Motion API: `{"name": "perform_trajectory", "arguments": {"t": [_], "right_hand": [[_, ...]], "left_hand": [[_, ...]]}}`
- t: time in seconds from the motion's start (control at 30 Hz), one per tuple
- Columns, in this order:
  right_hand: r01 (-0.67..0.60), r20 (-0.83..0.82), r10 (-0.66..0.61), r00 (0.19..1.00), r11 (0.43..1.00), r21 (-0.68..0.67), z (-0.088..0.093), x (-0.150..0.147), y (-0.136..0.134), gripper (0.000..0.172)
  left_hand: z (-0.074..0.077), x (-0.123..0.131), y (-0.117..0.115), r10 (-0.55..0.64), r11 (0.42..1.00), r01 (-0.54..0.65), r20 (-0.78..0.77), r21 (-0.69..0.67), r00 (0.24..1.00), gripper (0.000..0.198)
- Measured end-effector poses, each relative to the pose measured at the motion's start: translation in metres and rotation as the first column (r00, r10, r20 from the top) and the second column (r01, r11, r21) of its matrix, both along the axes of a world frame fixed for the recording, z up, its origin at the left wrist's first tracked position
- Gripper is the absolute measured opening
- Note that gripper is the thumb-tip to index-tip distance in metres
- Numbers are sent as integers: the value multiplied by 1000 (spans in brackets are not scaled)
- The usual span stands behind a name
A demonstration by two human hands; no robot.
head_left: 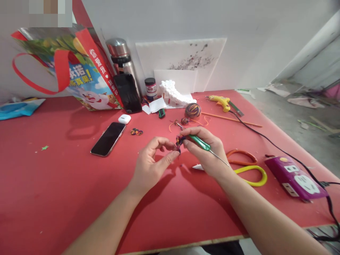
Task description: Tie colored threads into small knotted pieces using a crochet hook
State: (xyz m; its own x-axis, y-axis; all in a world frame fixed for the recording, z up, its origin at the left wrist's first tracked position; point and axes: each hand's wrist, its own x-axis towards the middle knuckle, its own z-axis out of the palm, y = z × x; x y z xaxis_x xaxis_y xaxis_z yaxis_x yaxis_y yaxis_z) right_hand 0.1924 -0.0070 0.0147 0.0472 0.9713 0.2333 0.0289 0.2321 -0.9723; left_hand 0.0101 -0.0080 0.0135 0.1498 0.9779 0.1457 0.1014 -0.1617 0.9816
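Observation:
Above the red table (pixel 90 191), a small multicoloured crochet piece (pixel 179 141) is pinched between both hands. My left hand (pixel 154 159) grips its left side with thumb and fingertips. On the other side, my right hand (pixel 205 148) holds it too, and a green-handled crochet hook (pixel 199 142) lies across that hand, its thin metal shaft pointing back to the wrist. Just beyond the fingers are a ball of variegated yarn (pixel 193 110) and a smaller yarn bundle (pixel 185 121). Scissors (pixel 251 176) with orange and yellow handles lie partly under my right hand.
Left of the hands are a phone (pixel 108 139), a white earbud case (pixel 124 119) and another small crochet piece (pixel 136 131). A gift bag (pixel 87 81), thermos (pixel 119 53) and upright phone (pixel 128 92) stand behind. A glue gun (pixel 221 102) and purple power strip (pixel 296 179) lie right.

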Motion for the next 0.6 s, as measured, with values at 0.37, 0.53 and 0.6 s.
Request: {"name": "perform_trajectory", "arguments": {"t": [0.37, 0.53, 0.6], "right_hand": [[33, -17, -32, 999, 997, 66, -7, -4, -2, 16], [31, 55, -39, 998, 991, 133, -4, -6, -4, 13], [17, 88, -30, 996, 990, 139, -4, -7, -4, 12]], "left_hand": [[3, 5, 0, -12, 986, 48, 218, -159, 976, 18], [0, 6, 3, 47, 970, 24, 285, -240, 957, 16], [0, 6, 3, 50, 970, 22, 288, -240, 956, 15]]}}
